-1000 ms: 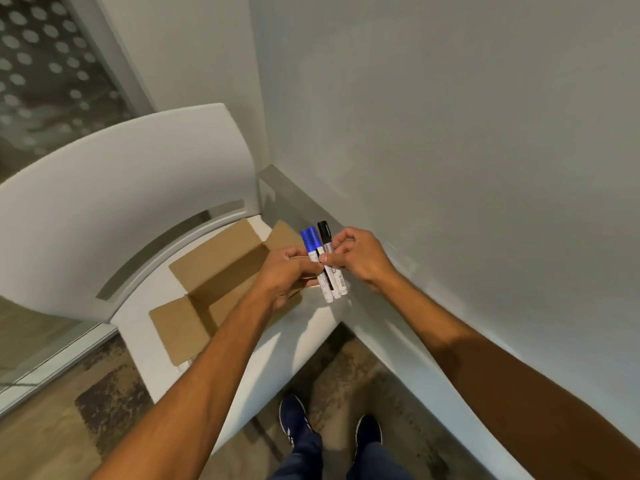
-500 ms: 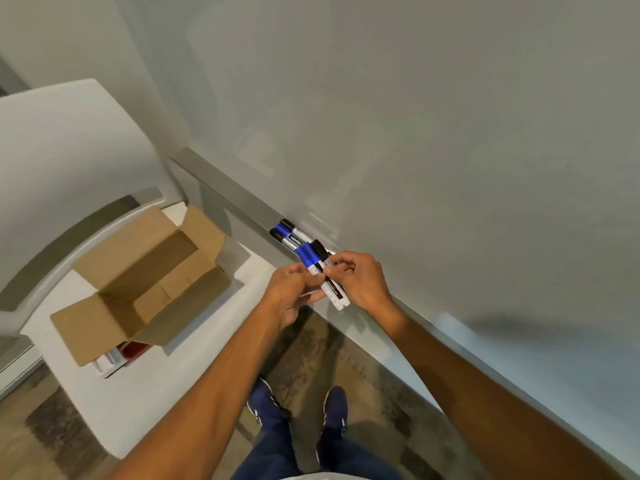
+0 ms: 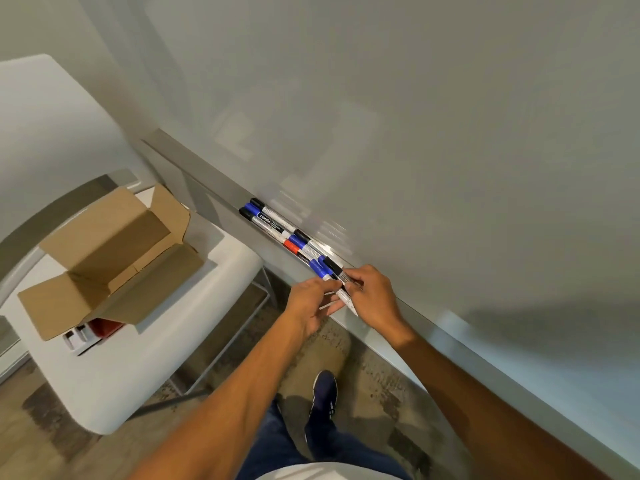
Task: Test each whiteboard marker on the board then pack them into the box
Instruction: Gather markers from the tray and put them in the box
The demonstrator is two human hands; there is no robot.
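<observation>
Both hands meet over the whiteboard's ledge (image 3: 221, 188). My left hand (image 3: 311, 304) pinches a blue-capped marker (image 3: 320, 269). My right hand (image 3: 372, 296) grips a black-capped marker (image 3: 334, 266) lying alongside it. Several more markers (image 3: 273, 225) with black, blue and red caps lie in a row on the ledge, just left of my hands. The whiteboard (image 3: 415, 133) fills the upper right and shows no marks. An open cardboard box (image 3: 110, 258) sits on a white chair (image 3: 145, 358) to the left, its flaps spread.
A red and white object (image 3: 93, 332) pokes out from under the box's front flap. My feet in dark shoes (image 3: 323, 393) stand on a patchy carpet below. The chair's curved backrest (image 3: 38, 109) rises at the far left.
The view swung right from the box toward the ledge, so the row of markers came into sight. Both hands kept hold of the two markers and now hover over the ledge.
</observation>
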